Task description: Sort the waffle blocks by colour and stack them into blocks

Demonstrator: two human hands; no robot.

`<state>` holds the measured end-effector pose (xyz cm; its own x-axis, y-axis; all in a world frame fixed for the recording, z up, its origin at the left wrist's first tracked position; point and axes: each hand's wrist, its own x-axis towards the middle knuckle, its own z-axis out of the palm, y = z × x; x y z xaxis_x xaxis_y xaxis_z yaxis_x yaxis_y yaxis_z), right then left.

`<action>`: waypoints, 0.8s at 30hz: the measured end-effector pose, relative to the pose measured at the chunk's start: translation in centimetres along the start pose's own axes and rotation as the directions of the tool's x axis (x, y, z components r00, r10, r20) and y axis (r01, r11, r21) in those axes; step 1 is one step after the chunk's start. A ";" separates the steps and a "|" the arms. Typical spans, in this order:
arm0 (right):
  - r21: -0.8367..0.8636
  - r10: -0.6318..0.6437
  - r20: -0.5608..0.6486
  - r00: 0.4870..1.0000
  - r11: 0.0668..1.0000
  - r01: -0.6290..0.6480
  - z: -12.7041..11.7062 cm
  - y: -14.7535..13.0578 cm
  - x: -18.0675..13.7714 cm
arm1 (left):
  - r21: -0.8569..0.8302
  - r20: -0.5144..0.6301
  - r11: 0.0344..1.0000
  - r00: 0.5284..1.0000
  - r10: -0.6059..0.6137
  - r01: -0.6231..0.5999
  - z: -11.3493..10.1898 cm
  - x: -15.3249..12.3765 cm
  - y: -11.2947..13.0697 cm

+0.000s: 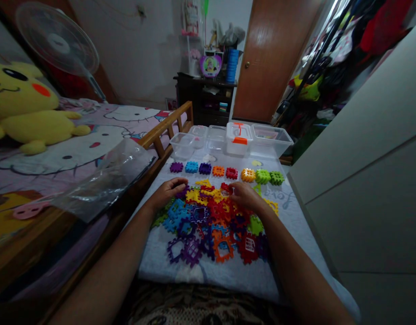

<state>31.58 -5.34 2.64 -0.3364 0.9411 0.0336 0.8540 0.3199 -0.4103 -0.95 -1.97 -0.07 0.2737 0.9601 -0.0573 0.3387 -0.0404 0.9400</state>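
Four clear tubs (pixel 182 145) stood along the far edge of the cloth. Among them was a white-lidded box (pixel 239 137) with an orange handle. I could not make out what any of them held through the dim plastic.

Just in front of the tubs lay a row of single tiles (pixel 232 173), set side by side: purple, blue, purple, orange, red, yellow and two green. Nearer to me was the pile of tiles (pixel 214 221), a loose heap of notched plastic squares in mixed colours.

The left hand (pixel 170 192) rested palm down on the pile's far left corner, with its fingers curled over the tiles. The right hand (pixel 243 195) lay on the pile's far right side, its fingertips at a red piece. I could not tell whether either hand had pinched a tile or only touched it. Both forearms crossed the near half of the cloth and covered the heap's outer edges.

A crumpled clear plastic bag (pixel 106 180) lay over the wooden bed rail (pixel 167 126) to the left. Behind it were a yellow plush toy (pixel 28 108) and a standing fan (pixel 57 43).

The work surface was a pale cloth (pixel 201 271). It ran between the bed and a plain white cabinet (pixel 363 158) on the right. Beyond stood a dark dresser (pixel 208 97), a brown door (pixel 272 58) and hanging clothes (pixel 346 40).
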 end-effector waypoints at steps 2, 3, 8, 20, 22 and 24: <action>0.019 0.020 -0.007 1.000 1.000 -0.020 0.0 0.2 0.0 | -0.021 -0.008 1.000 1.000 0.002 -0.003 -0.1 0.1 -0.4; 0.022 0.027 -0.004 1.000 0.999 -0.027 0.0 0.3 -0.1 | -0.032 -0.011 1.000 1.000 -0.002 0.002 0.0 0.2 -0.7; 0.012 0.034 0.005 0.999 0.999 -0.034 0.2 0.5 -0.1 | -0.065 -0.014 0.997 0.999 -0.034 0.033 0.5 0.2 -1.2; 0.294 0.210 -0.255 0.944 0.947 -0.131 0.4 3.6 -1.1 | -0.031 -0.050 0.999 0.999 -0.022 0.021 0.7 -0.2 -0.4; 0.332 0.249 -0.276 0.928 0.931 -0.151 0.5 4.4 -1.3 | -0.020 -0.051 1.000 0.999 -0.013 0.012 0.7 -0.2 -0.5; 0.327 0.262 -0.276 0.925 0.930 -0.166 0.8 4.8 -1.4 | -0.017 -0.047 1.000 0.999 -0.015 0.014 0.8 -0.2 -0.6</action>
<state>35.84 -5.22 -0.11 0.0218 0.9843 0.1750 0.7207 0.1059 -0.6851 -0.52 -2.30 -0.88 0.2259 0.9726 -0.0551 0.3267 -0.0223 0.9449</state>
